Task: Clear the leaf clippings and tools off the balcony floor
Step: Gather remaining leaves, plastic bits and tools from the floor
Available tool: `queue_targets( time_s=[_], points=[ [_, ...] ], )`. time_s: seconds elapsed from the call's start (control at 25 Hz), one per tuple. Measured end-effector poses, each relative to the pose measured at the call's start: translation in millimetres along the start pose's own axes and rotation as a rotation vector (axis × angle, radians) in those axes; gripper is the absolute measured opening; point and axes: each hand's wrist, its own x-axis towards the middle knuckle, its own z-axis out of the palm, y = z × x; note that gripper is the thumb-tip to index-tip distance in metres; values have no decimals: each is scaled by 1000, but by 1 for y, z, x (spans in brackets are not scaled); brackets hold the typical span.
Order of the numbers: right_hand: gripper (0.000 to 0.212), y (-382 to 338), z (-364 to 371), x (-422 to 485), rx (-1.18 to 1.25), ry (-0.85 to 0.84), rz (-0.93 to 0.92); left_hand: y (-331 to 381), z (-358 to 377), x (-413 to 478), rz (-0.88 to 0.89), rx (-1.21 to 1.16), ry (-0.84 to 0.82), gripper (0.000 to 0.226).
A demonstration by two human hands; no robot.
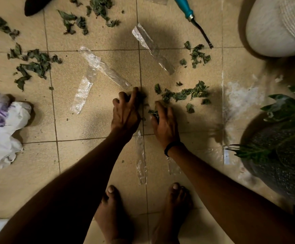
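One wide-angle view, worn on the person's head, looks almost straight down at the tiled floor [94, 120] — the bare feet [111, 208] sit at the bottom edge. Both forearms [72, 182] reach in from below, with the left hand [125, 113] and right hand [166, 125] near the centre, fairly close to the lens.

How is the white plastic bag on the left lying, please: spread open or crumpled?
Crumpled. The white plastic bag lies bunched in folds on the floor tiles, no open mouth showing; its contents cannot be told.
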Motion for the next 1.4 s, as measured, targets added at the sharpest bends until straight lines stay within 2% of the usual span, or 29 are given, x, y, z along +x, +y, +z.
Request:
queue_targets(
  time_s=[0.08, 0.28, 0.4, 0.52, 0.72, 0.88, 1.04, 1.2, 1.4],
  points=[
    [46, -2, 5, 6, -75, -77, -36, -2, 7, 2, 80, 149, -15, 45],
    [30, -5, 9, 3, -67, -58, -91, -11, 14, 1, 183, 342, -59, 47],
    [18, -6, 7, -3, 30, -28, 80, -2, 9, -1, 98, 235, -152, 45],
    [14, -16, -3, -13, 139, -25, 253, 10, -6, -5, -169, -79, -193, 29],
    [22, -75, -48, -36, 166, -104, 388, 25, -82, -37, -468, -389, -37, 15],
    [24, -167, -103, -67, 178, -167, 366, 34, -177, -98, -771, -641, 12, 18],
    [21, -270, -153, -110, 249, -265, 344, 39, -274, -169, -927, -769, 153, 14],
    [17, -351, -177, -156, 245, -410, 229, 22, -339, -234, -1025, -885, 381, 15],
    [10, -423, -166, -242, 218, -591, 17, -17, -391, -341, -1222, -1022, 691, 21]
  ],
)
